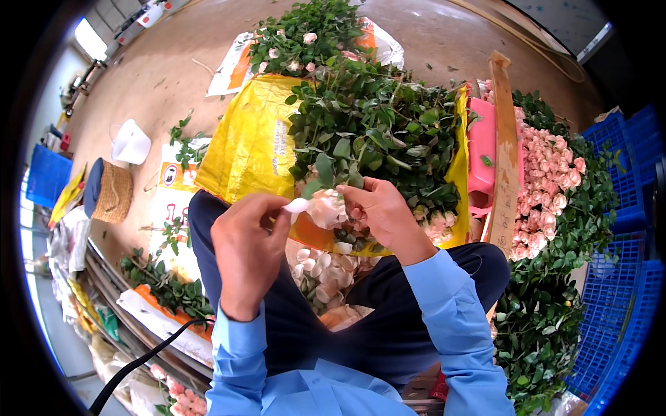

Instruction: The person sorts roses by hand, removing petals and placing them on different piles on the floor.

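Observation:
My right hand holds a pale pink rose just below its bloom, above my lap. Between the thumb and finger of my left hand is a white petal, at the left side of that bloom. Green leaves show just above the flower. Past both hands, a heap of leafy rose stems lies on a yellow woven sack, with more pink blooms at its near edge. Loose petals are piled between my legs.
A marked wooden plank stands at the right by a pink plastic container. Beyond it are bunched pink roses and blue plastic crates. On the left are a white bucket, a woven basket and a black cable.

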Available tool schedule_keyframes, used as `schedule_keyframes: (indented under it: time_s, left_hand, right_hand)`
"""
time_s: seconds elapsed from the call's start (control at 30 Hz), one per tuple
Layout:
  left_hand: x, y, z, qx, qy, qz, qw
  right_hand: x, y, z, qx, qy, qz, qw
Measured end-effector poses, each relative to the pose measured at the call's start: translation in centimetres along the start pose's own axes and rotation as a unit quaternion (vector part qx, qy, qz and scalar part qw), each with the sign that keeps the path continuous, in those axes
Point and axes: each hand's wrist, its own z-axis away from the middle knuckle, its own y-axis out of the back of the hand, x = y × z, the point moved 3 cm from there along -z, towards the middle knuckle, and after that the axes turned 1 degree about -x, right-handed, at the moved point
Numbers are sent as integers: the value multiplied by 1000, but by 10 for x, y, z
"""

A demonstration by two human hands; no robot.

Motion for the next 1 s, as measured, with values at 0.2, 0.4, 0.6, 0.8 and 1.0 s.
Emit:
schedule_keyframes:
  time_s: [0.2,0.4,0.6,0.8,1.0]
  left_hand:
    - [-14,12,35,-265,14,51,963]
    - [-18,-18,24,-173,-13,103,979]
    - [21,-34,-21,-109,-72,196,972]
    - [21,-45,-26,-51,-197,185,961]
    - [11,-48,-15,-25,-212,198,957]
  right_hand:
    - [-22,10,2,-40,23,-176,983]
    - [-41,2,21,-58,30,-218,974]
    - [-53,-11,34,-8,19,-170,985]
    - [-56,-7,27,-77,81,-155,982]
    - [-66,-12,42,-89,98,-126,983]
